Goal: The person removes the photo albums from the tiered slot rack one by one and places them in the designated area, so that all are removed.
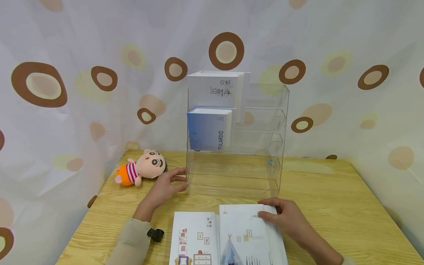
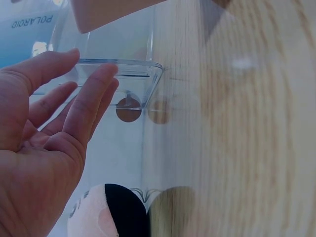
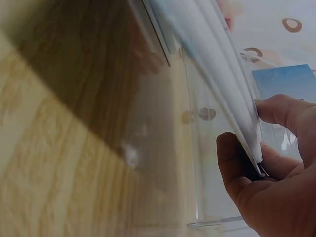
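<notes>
My right hand [image 1: 291,222] grips the upper right corner of a white album [image 1: 236,228] with a tent drawing on its cover. The thumb lies on the cover, the fingers behind it; in the right wrist view the album [image 3: 217,64] stands edge-on, tilted. Close beside it on the left is a second white album [image 1: 192,230] with a furniture drawing. My left hand [image 1: 167,189] is at the lower left side of a clear tiered rack [image 1: 235,176]. Its fingers are loosely extended in the left wrist view; whether they touch the rack, I cannot tell.
Upper tiers of the rack hold a white album [image 1: 212,84] and a blue POLAROID album [image 1: 207,130], both at the left. A plush doll [image 1: 145,167] lies on the wooden table [image 1: 331,198] left of the rack. Patterned cloth [image 1: 331,36] hangs behind.
</notes>
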A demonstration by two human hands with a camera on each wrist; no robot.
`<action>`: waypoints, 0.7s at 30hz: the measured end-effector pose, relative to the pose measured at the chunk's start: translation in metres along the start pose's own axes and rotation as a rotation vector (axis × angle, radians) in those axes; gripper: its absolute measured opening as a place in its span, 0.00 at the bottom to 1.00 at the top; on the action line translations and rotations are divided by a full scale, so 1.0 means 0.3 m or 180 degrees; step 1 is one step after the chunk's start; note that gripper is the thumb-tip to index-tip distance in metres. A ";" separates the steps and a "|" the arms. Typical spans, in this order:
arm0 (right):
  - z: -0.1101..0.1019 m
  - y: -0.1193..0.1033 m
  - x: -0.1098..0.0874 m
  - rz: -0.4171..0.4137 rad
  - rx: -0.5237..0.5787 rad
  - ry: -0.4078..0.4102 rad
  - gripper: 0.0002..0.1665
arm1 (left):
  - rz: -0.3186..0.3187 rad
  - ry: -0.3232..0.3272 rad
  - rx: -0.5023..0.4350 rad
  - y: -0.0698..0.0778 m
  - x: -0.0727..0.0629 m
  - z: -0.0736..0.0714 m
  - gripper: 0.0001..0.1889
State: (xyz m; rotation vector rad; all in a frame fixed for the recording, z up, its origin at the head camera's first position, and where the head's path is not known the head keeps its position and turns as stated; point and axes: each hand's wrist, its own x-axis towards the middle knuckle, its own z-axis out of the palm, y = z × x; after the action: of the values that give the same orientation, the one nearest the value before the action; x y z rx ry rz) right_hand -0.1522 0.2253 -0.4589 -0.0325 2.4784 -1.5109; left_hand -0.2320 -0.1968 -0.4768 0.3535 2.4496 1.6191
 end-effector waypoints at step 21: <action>0.059 0.042 0.009 0.0210 -0.0556 0.0111 0.23 | -0.0004 0.0006 0.0016 0.001 0.001 0.001 0.34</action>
State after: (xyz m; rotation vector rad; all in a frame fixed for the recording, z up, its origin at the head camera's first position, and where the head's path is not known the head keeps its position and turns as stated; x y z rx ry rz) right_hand -0.1496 0.2152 -0.4781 0.0453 2.6050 -1.2766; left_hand -0.2323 -0.1964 -0.4766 0.3514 2.4552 1.6140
